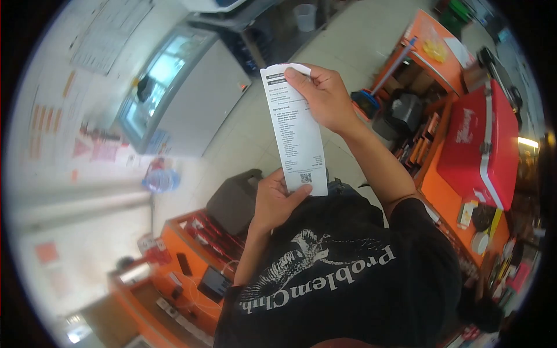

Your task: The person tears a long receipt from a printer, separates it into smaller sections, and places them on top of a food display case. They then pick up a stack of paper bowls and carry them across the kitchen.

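A long white printed receipt point(296, 127) hangs between my hands, its text facing me and a QR code near its lower end. My right hand point(325, 95) pinches the upper edge, thumb on the printed side. At the bottom end, my left hand point(278, 200) grips the paper with its thumb close to the QR code. The fingers of both hands are partly hidden behind the receipt.
To the right, a red cooler box point(478, 145) stands on an orange counter point(438, 180). A glass-topped freezer point(203, 93) is at upper left. A phone-like device point(214, 284) with cables lies on another orange counter, beside a dark grey case point(235, 197).
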Demonstrator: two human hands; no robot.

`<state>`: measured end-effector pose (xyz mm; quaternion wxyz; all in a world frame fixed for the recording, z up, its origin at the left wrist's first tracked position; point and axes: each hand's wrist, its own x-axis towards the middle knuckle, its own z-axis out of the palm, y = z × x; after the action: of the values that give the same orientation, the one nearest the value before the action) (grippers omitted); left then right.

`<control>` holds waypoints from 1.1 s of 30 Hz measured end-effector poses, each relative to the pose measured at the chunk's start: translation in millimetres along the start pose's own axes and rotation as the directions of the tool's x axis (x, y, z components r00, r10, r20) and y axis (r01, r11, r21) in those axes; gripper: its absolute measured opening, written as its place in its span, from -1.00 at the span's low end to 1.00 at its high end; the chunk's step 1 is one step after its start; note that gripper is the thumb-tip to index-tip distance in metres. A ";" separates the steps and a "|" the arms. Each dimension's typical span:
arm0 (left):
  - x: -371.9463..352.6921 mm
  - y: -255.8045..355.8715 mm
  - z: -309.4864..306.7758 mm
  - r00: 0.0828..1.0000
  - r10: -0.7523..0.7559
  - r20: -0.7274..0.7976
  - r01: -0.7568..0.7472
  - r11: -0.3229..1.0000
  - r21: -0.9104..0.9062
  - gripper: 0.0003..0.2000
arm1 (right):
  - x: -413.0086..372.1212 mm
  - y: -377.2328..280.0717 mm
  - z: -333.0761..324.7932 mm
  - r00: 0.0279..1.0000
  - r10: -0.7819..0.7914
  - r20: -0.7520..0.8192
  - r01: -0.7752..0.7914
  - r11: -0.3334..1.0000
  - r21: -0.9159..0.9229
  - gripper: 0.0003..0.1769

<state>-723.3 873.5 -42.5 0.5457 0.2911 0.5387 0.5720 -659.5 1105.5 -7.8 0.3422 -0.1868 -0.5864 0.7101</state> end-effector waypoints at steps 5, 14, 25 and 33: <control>53.1 2.2 41.8 0.979 -0.050 0.197 0.043 0.998 0.044 -0.61 | -22.9 -14.8 -77.4 0.945 -0.218 -0.242 0.182 0.970 -0.161 -0.66; 92.0 -54.2 193.1 0.836 -0.158 0.526 -0.010 0.953 0.302 -0.61 | -188.7 -53.8 -219.6 0.633 -0.633 -0.447 0.045 0.606 -0.794 -0.77; 173.4 -50.7 289.0 0.595 -0.322 0.736 0.050 0.929 0.366 -0.52 | -244.5 -60.7 -291.8 0.314 -0.751 -0.581 -0.218 0.539 -0.814 -0.78; 210.7 -30.5 372.7 0.276 -0.304 0.912 -0.013 0.947 0.320 -0.06 | -295.5 -97.7 -316.4 0.065 -0.326 -0.943 -0.063 0.942 -0.330 -0.70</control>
<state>-420.0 1177.0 -31.5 0.7640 0.5925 0.2030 0.1550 -216.8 1127.8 -30.9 0.6806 -0.6101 -0.3067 0.2655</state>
